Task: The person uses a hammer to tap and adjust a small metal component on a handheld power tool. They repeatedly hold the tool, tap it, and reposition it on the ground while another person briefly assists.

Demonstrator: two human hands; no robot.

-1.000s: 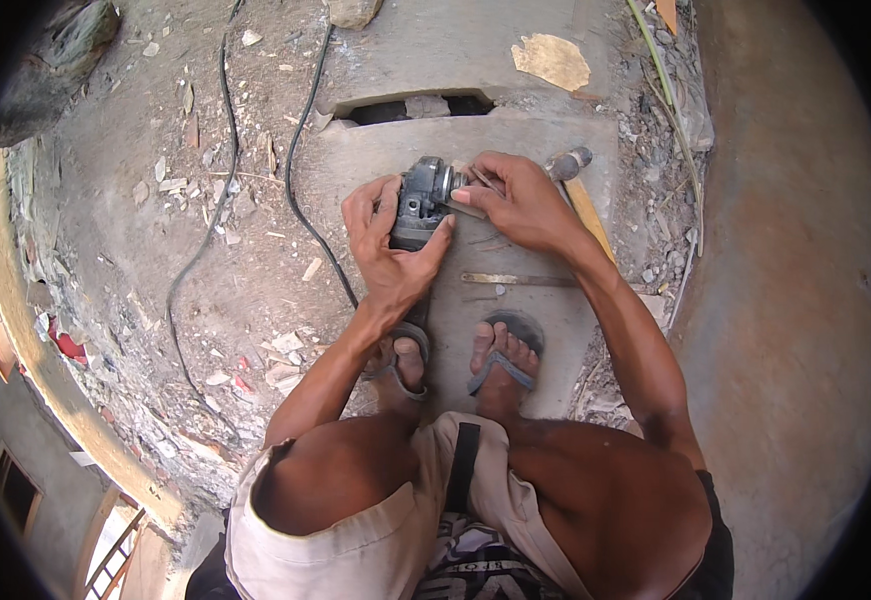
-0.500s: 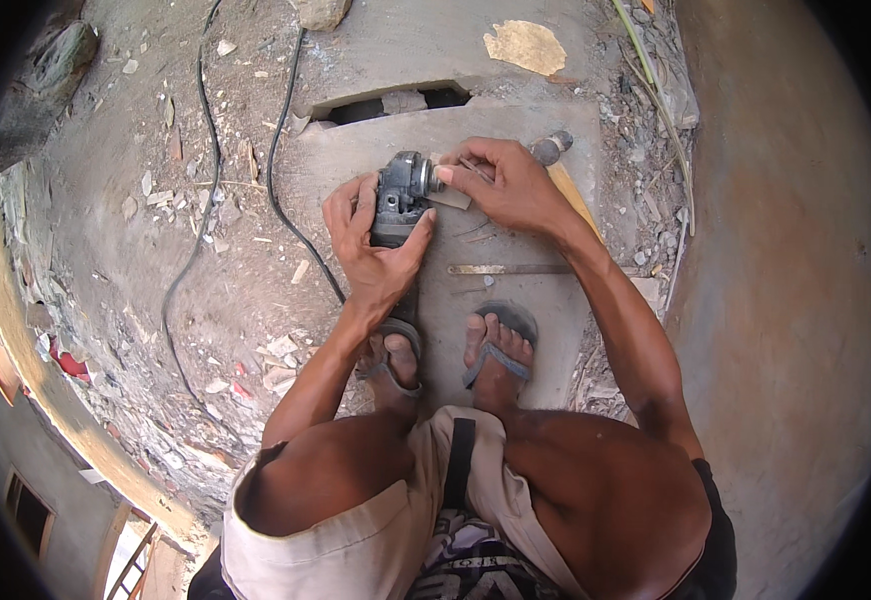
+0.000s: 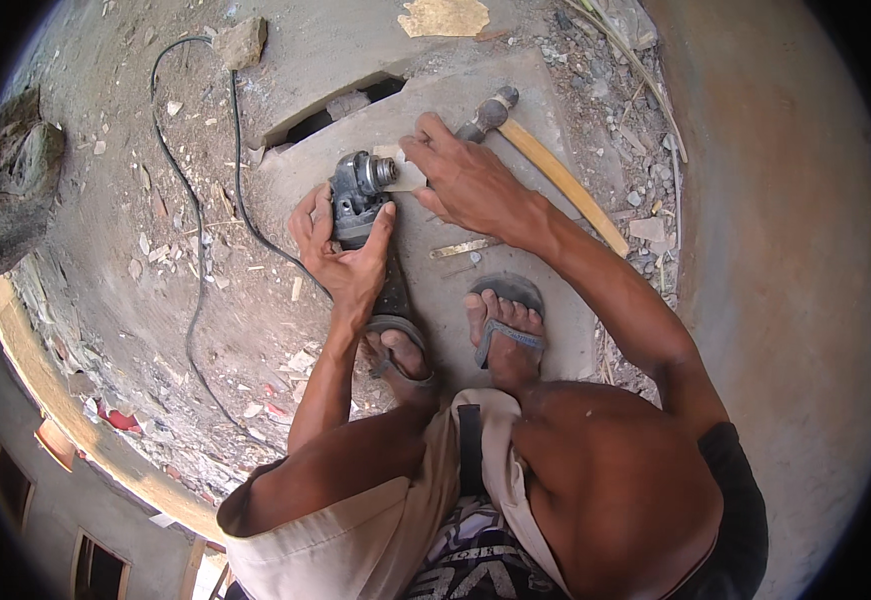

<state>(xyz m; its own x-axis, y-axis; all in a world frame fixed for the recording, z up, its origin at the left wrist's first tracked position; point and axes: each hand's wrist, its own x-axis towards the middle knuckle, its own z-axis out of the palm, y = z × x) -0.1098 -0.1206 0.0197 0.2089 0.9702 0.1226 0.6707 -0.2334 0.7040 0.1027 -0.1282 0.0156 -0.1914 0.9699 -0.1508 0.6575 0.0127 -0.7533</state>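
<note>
Right hand (image 3: 475, 185) has moved off the spindle (image 3: 385, 172) of the grinder (image 3: 355, 205) since the earlier frame, leaving the threaded end exposed. Left hand (image 3: 340, 245) keeps its fingers clamped around the grinder's head; the tool is above the concrete slab (image 3: 515, 75), beyond the left foot, spindle toward the right. Right fingers partly bent; cannot tell whether they hold anything. The hammer (image 3: 565, 185) lies just beyond the right hand, its handle slanting to the lower right. Metal strip (image 3: 463, 247) on the slab, partly hidden by the right forearm. Black cable (image 3: 245, 190) left of the grinder.
</note>
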